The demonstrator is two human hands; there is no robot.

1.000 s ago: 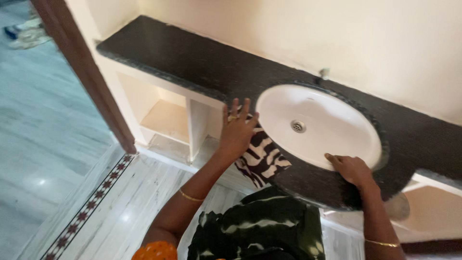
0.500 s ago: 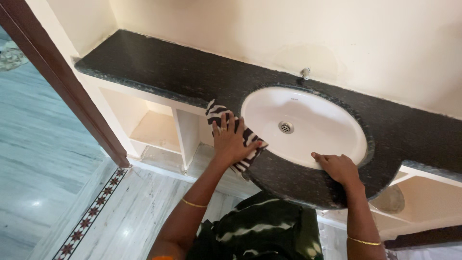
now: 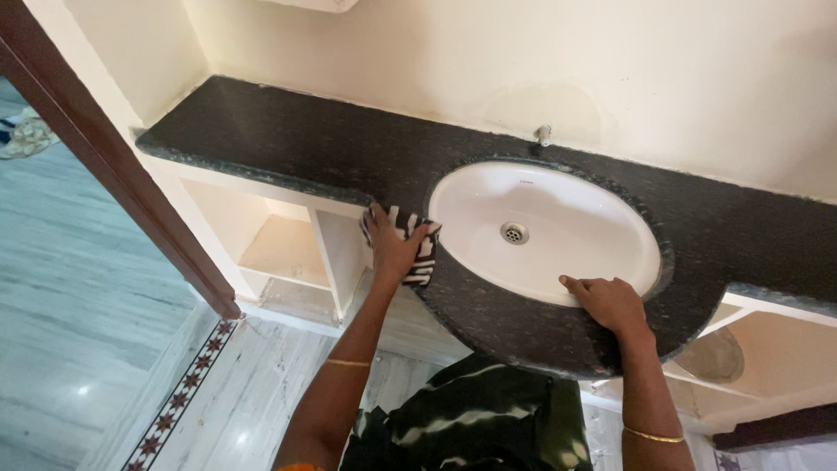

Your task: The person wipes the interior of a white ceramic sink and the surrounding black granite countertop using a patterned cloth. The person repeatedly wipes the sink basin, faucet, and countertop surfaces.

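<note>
My left hand (image 3: 392, 246) presses a black-and-white striped cloth (image 3: 421, 253) flat onto the dark speckled stone counter (image 3: 288, 139), at its front edge just left of the white oval sink (image 3: 602, 227). The cloth shows beneath and to the right of my fingers. My right hand (image 3: 608, 301) rests on the counter at the sink's front rim, fingers lying over the edge of the basin and holding nothing. A metal drain (image 3: 514, 232) sits in the middle of the basin.
A small tap stub (image 3: 543, 134) sticks out of the cream wall behind the sink. Open shelf niches (image 3: 279, 249) lie under the counter. A brown door frame (image 3: 113, 166) stands at left, with grey marble floor (image 3: 78, 314) and a patterned border strip (image 3: 174, 410).
My left hand has slid the cloth up and to the left along the counter's front edge, bunching it smaller. My right hand has stayed on the sink rim. The view has shifted slightly.
</note>
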